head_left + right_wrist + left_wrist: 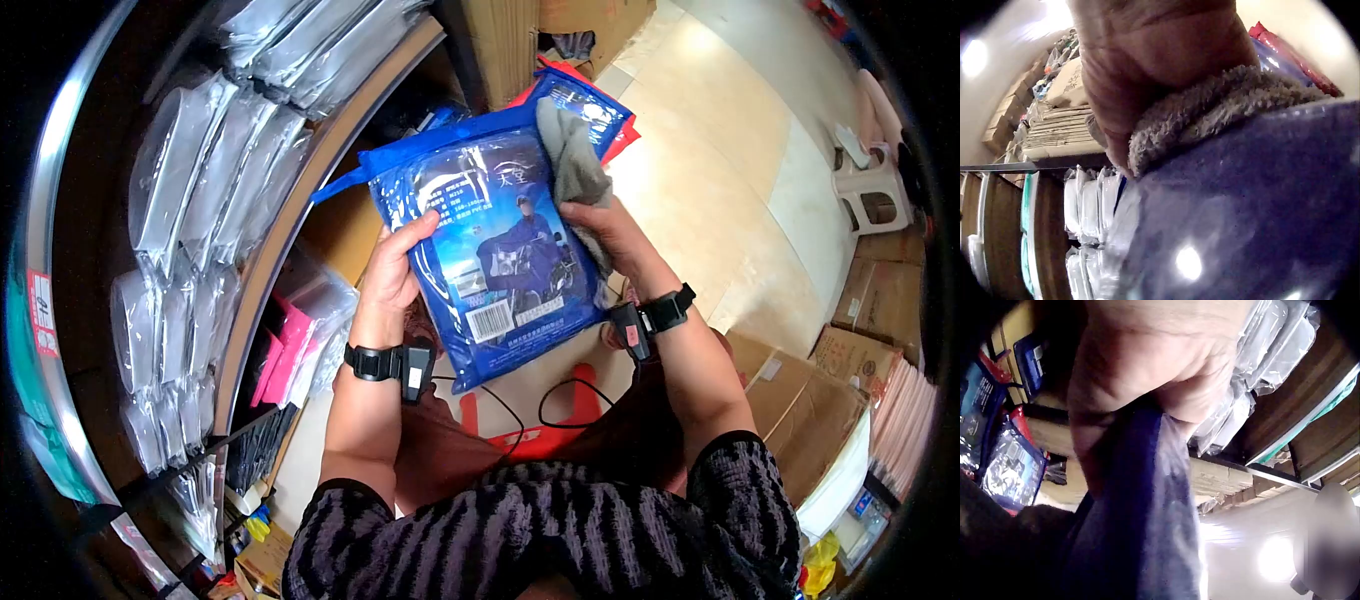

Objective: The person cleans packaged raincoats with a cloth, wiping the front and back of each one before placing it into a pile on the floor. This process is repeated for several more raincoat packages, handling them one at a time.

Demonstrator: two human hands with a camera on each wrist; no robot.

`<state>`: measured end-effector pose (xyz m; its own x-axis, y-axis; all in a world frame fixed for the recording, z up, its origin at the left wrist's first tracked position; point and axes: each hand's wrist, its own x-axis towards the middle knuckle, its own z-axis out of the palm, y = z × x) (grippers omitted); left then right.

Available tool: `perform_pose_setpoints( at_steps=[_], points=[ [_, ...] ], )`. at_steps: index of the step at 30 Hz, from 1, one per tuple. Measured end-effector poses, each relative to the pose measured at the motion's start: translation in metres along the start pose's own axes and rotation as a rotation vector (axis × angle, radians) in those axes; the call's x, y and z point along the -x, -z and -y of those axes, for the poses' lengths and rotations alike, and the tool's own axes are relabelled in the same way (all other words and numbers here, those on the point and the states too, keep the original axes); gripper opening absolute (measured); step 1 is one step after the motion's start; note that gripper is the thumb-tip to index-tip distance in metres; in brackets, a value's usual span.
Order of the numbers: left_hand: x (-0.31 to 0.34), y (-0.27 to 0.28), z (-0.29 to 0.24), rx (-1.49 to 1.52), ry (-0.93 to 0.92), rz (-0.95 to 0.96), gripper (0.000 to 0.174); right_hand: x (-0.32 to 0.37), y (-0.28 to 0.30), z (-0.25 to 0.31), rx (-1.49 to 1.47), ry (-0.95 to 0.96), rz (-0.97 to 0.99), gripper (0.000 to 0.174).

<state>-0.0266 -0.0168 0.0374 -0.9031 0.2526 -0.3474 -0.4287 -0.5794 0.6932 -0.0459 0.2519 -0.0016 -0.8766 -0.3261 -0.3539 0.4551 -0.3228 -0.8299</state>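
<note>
A blue plastic package (500,240) with a clear front, a printed picture and a barcode is held up before the torso. The left hand (393,268) grips its left edge, thumb on the front; in the left wrist view that hand (1147,369) wraps the package's edge (1147,506). On the opposite side, the right hand (608,232) pinches a grey fluffy cloth (572,165) against the package's right edge. The right wrist view shows the right hand (1160,62) over the cloth (1210,112), which lies along the blue package (1247,206). Fingers behind the package are hidden.
Shelves at left hold several clear-wrapped packets (180,170). Another blue package with red edging (590,105) lies beyond the held one. Cardboard boxes (800,400) stand at right, with a white stool (875,190) farther back. A black cable (500,400) hangs near the lap.
</note>
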Motion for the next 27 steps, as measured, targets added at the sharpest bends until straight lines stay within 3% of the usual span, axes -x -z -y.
perform_pose_setpoints(
  at_steps=[5, 7, 10, 16, 19, 20, 23, 25, 27],
  points=[
    [-0.013, 0.016, 0.019, -0.361, -0.089, -0.210, 0.042, 0.006, -0.004, 0.022, 0.419, 0.168, -0.133, 0.050],
    [-0.019, 0.014, 0.028, -0.269, -0.110, -0.256, 0.038, 0.014, -0.010, 0.028, 0.469, 0.179, -0.143, 0.051],
    [-0.030, 0.024, 0.038, -0.112, -0.172, -0.387, 0.035, 0.024, -0.017, 0.013, 0.267, 0.185, -0.018, 0.060],
    [-0.028, 0.020, 0.023, -0.068, -0.219, -0.283, 0.039, 0.053, -0.018, -0.006, -0.282, -0.260, 0.320, 0.073],
    [-0.030, 0.012, 0.024, -0.023, -0.152, -0.223, 0.039, 0.055, -0.020, 0.001, -0.296, -0.284, 0.245, 0.082],
    [-0.029, 0.007, 0.027, -0.036, -0.140, -0.215, 0.039, 0.056, -0.023, 0.006, -0.237, -0.214, 0.089, 0.091],
    [-0.028, -0.003, 0.040, -0.175, -0.167, -0.118, 0.037, 0.045, -0.023, 0.033, -0.330, 0.074, 0.063, 0.097],
    [-0.025, -0.024, 0.062, -0.280, -0.176, -0.097, 0.035, 0.043, -0.023, 0.040, -0.575, 0.133, 0.167, 0.093],
    [-0.026, -0.026, 0.074, -0.467, -0.188, -0.009, 0.035, 0.039, -0.036, 0.036, -0.607, 0.075, 0.176, 0.092]
  ],
)
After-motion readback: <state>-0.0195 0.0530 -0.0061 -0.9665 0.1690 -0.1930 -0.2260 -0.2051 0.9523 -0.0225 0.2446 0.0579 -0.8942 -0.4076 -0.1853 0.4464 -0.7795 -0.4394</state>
